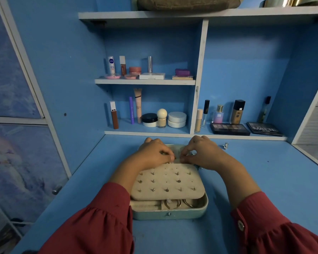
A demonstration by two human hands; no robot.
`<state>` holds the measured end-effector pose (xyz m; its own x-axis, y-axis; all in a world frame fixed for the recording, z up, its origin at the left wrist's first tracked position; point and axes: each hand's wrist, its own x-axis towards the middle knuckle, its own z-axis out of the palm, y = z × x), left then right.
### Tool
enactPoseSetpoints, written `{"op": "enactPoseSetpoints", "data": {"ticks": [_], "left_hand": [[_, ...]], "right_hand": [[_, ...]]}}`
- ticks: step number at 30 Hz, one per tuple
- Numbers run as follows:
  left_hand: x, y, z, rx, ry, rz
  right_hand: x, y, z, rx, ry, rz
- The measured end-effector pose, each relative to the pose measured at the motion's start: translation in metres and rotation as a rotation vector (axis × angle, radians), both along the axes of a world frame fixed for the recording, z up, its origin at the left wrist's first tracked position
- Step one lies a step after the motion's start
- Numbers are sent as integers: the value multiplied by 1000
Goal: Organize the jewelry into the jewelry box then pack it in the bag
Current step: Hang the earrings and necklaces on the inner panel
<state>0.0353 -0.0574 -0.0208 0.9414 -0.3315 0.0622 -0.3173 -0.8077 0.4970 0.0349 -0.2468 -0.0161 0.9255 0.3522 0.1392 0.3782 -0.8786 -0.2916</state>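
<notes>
Now I am watching both hands working close together over the far half of the open box (170,210), which is sitting on the blue worktop (264,180) directly beneath them. My left hand (154,153) and right hand (200,153) are each curling their fingertips as if pinching something small between them, though I cannot tell what it is. Nearer me than the hands, the stud panel (167,182) is carrying about a dozen earrings, and hoops (180,203) are lying in the tray under it. I am judging the sorting well along but unfinished: one small silver piece (226,145) is waiting on the worktop to the right of the right hand, the box is not closed, and no packing has begun. Beyond the hands, I am reading "NIVEA" on a roll-on (111,66), "SB" on a bottle (218,114) and "MATTE" on a palette (264,128).
</notes>
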Motion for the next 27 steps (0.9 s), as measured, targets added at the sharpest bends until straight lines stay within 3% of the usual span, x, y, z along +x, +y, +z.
{"op": "enactPoseSetpoints", "data": {"ticks": [9, 21, 27], "left_hand": [[3, 1, -2, -26, -34, -15], [6, 1, -3, 69, 23, -9], [7, 6, 1, -255, -60, 87]], "right_hand": [[2, 1, -3, 62, 63, 40], [11, 7, -11, -38, 13, 41], [6, 4, -8, 68, -45, 34]]}}
